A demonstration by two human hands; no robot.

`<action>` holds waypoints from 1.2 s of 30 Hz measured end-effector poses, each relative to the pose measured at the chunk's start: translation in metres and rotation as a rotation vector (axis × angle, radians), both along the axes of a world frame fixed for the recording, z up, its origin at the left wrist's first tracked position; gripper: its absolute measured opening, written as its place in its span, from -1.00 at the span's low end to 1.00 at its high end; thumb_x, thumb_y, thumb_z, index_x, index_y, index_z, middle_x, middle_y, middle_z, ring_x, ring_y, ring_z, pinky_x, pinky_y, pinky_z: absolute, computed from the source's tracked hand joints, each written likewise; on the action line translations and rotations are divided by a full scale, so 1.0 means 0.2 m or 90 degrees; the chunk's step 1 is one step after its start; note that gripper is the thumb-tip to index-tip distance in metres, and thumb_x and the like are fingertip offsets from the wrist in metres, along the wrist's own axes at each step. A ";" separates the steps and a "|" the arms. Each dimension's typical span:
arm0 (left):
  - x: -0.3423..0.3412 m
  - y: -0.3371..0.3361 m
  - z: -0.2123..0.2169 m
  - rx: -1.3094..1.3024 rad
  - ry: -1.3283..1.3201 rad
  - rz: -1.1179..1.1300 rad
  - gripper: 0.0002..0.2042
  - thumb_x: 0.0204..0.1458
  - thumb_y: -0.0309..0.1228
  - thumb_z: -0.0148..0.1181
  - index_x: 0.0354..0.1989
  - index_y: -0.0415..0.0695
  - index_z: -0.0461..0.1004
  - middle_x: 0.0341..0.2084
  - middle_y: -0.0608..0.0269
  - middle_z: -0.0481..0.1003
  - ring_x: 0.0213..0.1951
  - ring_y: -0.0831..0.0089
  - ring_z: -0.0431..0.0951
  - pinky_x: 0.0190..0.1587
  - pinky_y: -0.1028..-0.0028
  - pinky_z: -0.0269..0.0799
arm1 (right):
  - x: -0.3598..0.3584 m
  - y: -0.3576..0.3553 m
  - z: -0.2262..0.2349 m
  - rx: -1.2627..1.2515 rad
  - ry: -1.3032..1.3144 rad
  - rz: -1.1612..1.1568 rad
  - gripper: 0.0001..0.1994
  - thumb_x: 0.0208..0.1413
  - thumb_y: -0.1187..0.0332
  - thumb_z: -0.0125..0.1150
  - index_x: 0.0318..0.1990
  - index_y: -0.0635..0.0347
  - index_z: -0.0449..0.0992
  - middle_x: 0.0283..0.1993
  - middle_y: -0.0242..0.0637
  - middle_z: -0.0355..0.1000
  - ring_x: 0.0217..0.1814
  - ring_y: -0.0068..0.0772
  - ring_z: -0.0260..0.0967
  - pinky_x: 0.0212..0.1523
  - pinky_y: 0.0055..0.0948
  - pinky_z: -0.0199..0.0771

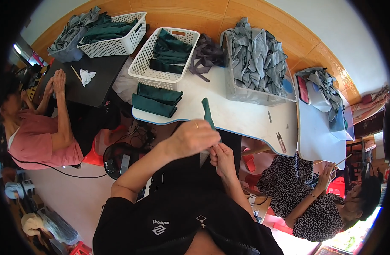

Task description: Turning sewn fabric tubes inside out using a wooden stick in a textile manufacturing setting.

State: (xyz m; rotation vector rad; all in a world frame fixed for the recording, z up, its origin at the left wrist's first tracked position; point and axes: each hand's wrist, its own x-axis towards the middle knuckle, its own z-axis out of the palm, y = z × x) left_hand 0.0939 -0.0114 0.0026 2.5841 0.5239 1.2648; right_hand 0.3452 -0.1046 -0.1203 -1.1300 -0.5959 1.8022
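Both hands [194, 137] [224, 160] grip green fabric [207, 112] beside white table [250, 120], tan wall [209, 12] beyond.

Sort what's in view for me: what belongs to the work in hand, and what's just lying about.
Likely part of the work, going by matching colour:
- held green fabric piece
- folded green stack
- green pieces in the right-hand white basket

Apparently just lying about:
- snips
- crumpled white scrap
- dark purplish strips
- grey fabric heap

The left hand [194, 137] curls above the apparently pinching right hand [224, 160].
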 end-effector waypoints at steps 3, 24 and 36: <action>0.06 -0.16 -0.14 0.025 0.044 -0.021 -0.71 0.20 -0.51 0.73 0.08 -0.23 0.89 0.09 0.10 0.90 0.03 0.10 0.89 0.14 0.15 0.91 | -0.01 0.09 -0.01 0.054 -0.052 -0.034 -0.66 0.93 0.22 0.35 0.49 0.21 0.88 -0.14 -0.59 0.66 -0.40 -0.78 0.32 -0.45 -0.59 0.15; -0.19 -0.04 -0.24 -0.930 -0.695 -0.087 -0.41 0.90 -0.03 0.22 0.54 -0.44 0.71 0.37 -0.23 0.87 0.37 0.09 0.94 0.45 0.11 0.89 | -0.25 -0.13 0.14 0.173 -0.125 0.099 -0.66 0.97 0.23 0.29 0.48 0.28 0.82 -0.23 -0.58 0.41 -0.39 -0.77 0.11 -0.39 -0.57 0.03; -0.16 -0.08 -0.40 -0.898 -0.823 -0.057 -0.47 0.92 -0.11 0.20 0.58 -0.43 0.69 0.42 -0.18 0.84 0.46 0.08 0.88 0.52 0.08 0.87 | -0.33 -0.23 0.12 0.093 -0.032 0.026 -0.68 0.96 0.22 0.29 0.44 0.24 0.84 -0.25 -0.60 0.42 -0.43 -0.78 0.07 -0.43 -0.56 -0.02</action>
